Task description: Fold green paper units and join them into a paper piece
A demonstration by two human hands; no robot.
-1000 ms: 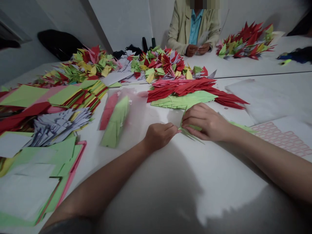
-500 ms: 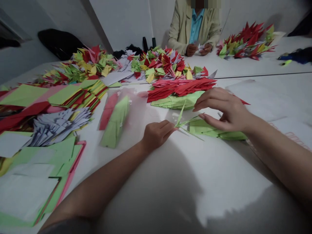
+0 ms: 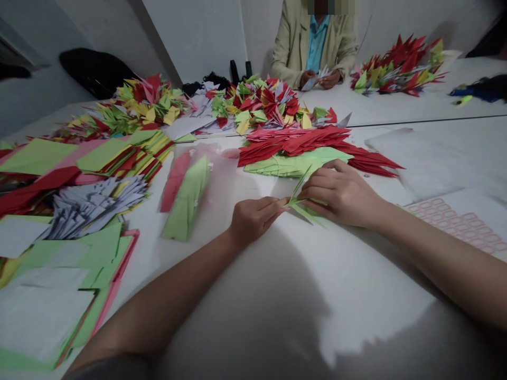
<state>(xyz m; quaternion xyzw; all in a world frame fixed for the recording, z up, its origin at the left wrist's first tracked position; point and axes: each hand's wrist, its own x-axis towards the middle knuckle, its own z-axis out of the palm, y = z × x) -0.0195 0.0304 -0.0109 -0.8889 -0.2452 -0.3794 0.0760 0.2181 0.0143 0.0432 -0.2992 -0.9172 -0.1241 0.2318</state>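
My left hand (image 3: 255, 217) pinches the near end of a small folded green paper (image 3: 304, 213), origami-like, with thin points that spread apart. My right hand (image 3: 343, 194) is closed on the other side of the same paper, its fingertips pressed together at the folds. Just beyond the hands lie a fanned stack of light green folded papers (image 3: 269, 166) and a row of red folded papers (image 3: 304, 140). More green folded paper lies under my right hand, mostly hidden by it.
Left of my hands lies a clear plastic bag (image 3: 224, 190) beside red and green folded pieces (image 3: 186, 203). Coloured paper sheets (image 3: 91, 253) pile up at far left. Colourful origami heaps (image 3: 265, 103) line the back. Across the table a person (image 3: 317, 47) handles pale folded paper.
My right hand has moved left and down and closed its fingers on the green paper. My left hand keeps its pinch. The person opposite has raised and spread the pale paper.
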